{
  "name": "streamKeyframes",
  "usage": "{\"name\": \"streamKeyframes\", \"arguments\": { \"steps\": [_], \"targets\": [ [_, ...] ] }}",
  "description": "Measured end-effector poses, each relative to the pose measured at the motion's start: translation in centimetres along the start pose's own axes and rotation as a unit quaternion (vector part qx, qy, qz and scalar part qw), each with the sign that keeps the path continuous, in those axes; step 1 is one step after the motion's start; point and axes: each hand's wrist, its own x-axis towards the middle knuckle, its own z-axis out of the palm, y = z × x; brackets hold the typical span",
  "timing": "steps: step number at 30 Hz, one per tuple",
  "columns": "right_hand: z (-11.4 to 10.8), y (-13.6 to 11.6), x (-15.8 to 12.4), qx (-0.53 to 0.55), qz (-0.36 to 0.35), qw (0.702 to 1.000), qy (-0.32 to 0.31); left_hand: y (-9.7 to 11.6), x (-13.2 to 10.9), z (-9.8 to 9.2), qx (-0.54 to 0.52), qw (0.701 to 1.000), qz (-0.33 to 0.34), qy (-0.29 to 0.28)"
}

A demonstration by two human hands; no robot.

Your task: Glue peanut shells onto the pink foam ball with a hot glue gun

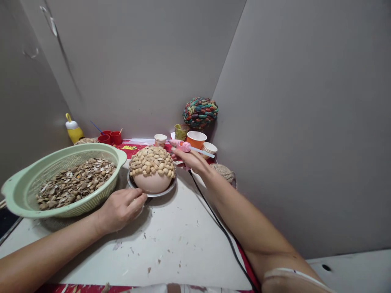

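A round pale form (152,183), its upper part covered with nutshells (152,160), sits in a shallow metal dish (161,194). My left hand (124,208) is low over the white table at the dish's near left rim. Its fingers are curled together, and whatever they may hold is hidden. To the right of the form, my right hand (192,160) is closed around a pink hot glue gun (181,145). The gun's nozzle points left, above the back right of the shells. A pale glue stick (201,151) sticks out of its rear.
A green colander (81,209) of shells stands left. Red cups (116,137), a yellow bottle (74,131), paper cups (196,139) and a colourful woven ball (200,112) line the back. The gun's black cord (214,215) runs along the right; twine (224,172) lies by my forearm.
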Motion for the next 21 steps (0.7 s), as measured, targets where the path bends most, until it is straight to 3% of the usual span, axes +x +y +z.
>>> {"name": "streamKeyframes", "arguments": {
  "steps": [4,7,9,11,14,15,21],
  "targets": [
    [-1.8,-1.2,0.0,0.025,0.018,0.999,0.038,0.9,0.0,-1.9,-0.081,0.997,0.003,0.001],
    [-2.7,-2.5,-0.6,0.058,0.006,0.995,0.083,1.5,0.6,-4.1,-0.141,0.989,-0.037,0.005],
    [-2.9,-3.5,-1.4,0.084,-0.009,0.991,0.102,1.5,1.3,-5.9,-0.173,0.979,-0.111,-0.002],
    [-2.9,-4.6,-2.3,0.108,-0.032,0.986,0.122,1.0,2.3,-7.8,-0.172,0.955,-0.241,0.015],
    [-2.8,-5.9,-3.6,0.109,-0.064,0.982,0.137,-1.2,3.6,-10.5,-0.155,0.893,-0.416,0.074],
    [-2.8,-6.2,-3.9,0.112,-0.070,0.982,0.138,-2.2,3.9,-11.1,-0.149,0.873,-0.459,0.069],
    [-2.6,-5.9,-4.6,0.053,-0.117,0.985,0.111,-9.3,3.3,-12.4,-0.128,0.831,-0.538,-0.063]
  ]
}}
